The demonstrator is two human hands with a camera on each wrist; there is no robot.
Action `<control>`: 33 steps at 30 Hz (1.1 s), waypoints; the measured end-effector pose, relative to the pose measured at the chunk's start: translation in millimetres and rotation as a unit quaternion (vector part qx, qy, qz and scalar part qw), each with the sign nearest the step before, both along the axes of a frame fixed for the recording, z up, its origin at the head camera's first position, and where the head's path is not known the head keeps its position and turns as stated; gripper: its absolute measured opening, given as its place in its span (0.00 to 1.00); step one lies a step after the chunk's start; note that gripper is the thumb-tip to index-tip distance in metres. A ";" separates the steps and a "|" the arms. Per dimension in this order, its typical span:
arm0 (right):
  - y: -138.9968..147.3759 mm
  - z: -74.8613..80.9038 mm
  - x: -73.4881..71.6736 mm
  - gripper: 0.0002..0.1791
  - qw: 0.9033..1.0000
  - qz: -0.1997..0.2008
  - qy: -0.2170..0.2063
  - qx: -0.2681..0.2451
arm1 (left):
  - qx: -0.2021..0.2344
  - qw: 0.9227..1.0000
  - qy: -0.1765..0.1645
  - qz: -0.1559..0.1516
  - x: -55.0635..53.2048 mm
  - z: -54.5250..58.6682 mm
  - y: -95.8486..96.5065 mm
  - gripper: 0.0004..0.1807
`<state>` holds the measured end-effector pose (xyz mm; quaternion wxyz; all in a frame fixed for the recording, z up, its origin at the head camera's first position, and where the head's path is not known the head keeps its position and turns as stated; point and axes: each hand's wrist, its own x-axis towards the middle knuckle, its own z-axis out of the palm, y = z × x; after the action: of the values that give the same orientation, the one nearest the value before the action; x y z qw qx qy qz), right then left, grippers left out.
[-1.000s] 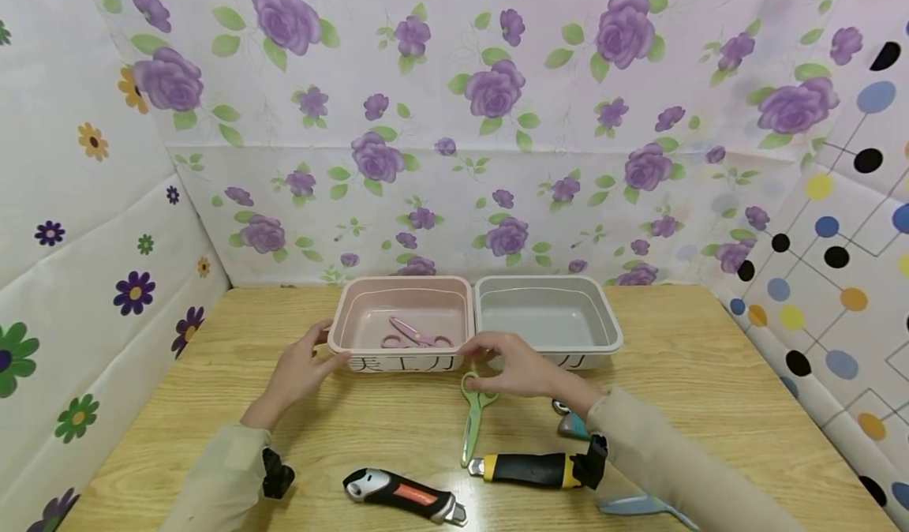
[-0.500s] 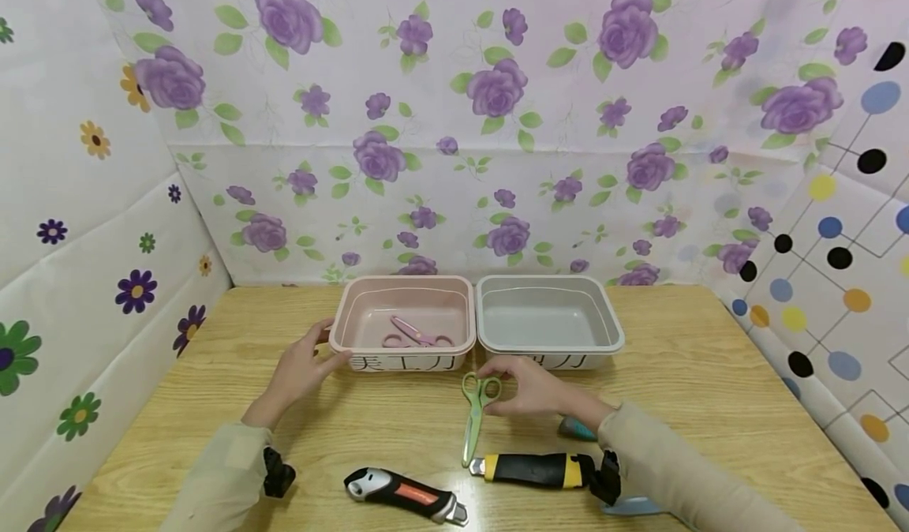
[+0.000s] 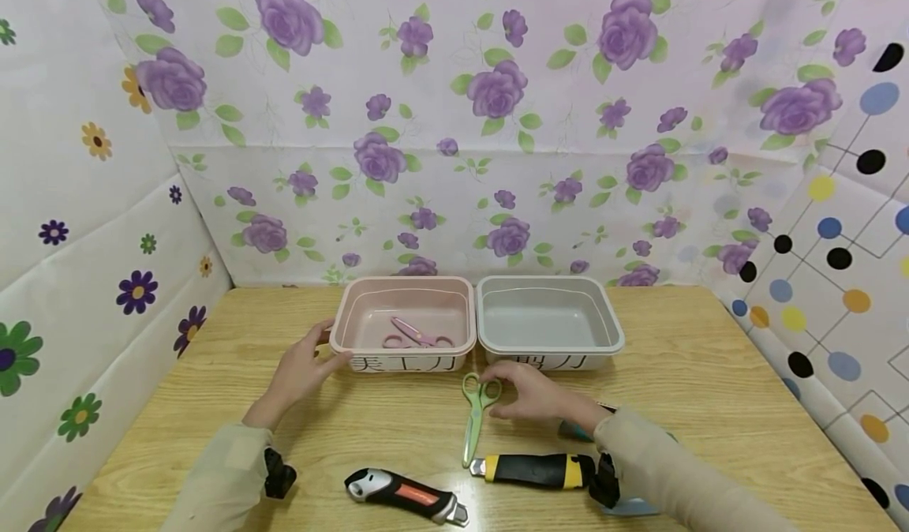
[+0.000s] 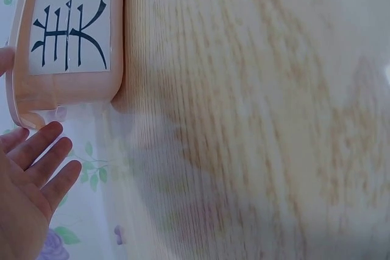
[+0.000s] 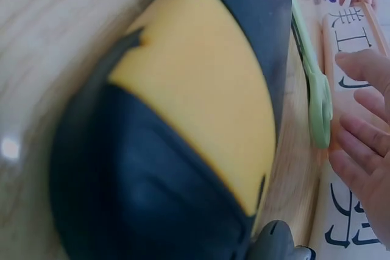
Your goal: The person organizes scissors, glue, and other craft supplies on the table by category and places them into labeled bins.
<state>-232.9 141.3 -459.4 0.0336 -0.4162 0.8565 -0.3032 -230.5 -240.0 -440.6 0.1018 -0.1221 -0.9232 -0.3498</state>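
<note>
At the left front corner of the pink bin (image 3: 403, 281), my left hand (image 3: 301, 370) rests with its thumb on the front rim. The left wrist view shows its other fingers (image 4: 64, 178) straight and spread at the bin's end. My right hand (image 3: 533, 392) hovers just right of the handles of green scissors (image 3: 473, 417), which lie on the table. In the right wrist view its fingers are loose, with nothing between them. Pink scissors (image 3: 419, 335) lie inside the pink bin.
A grey bin (image 3: 547, 349) stands right of the pink one. Nearer lie a black-and-yellow utility knife (image 3: 536, 470) and a black, silver and red utility knife (image 3: 405, 496). A teal item (image 3: 574, 431) and a light-blue item (image 3: 632, 507) are partly hidden by the right arm.
My right hand has drawn back from the bins' front edge and over the scissors' handles to their right side. The left hand and the scissors have stayed put.
</note>
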 end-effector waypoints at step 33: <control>-3.8 -5.3 11.6 0.18 0.998 -0.061 -0.002 0.034 | 0.003 1.000 0.002 0.003 0.2 -0.9 -0.6 0.38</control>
<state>-221.3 137.4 -464.7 0.0309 -0.3607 0.8901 -0.2768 -230.3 -240.5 -441.6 0.1052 -0.1203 -0.9222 -0.3521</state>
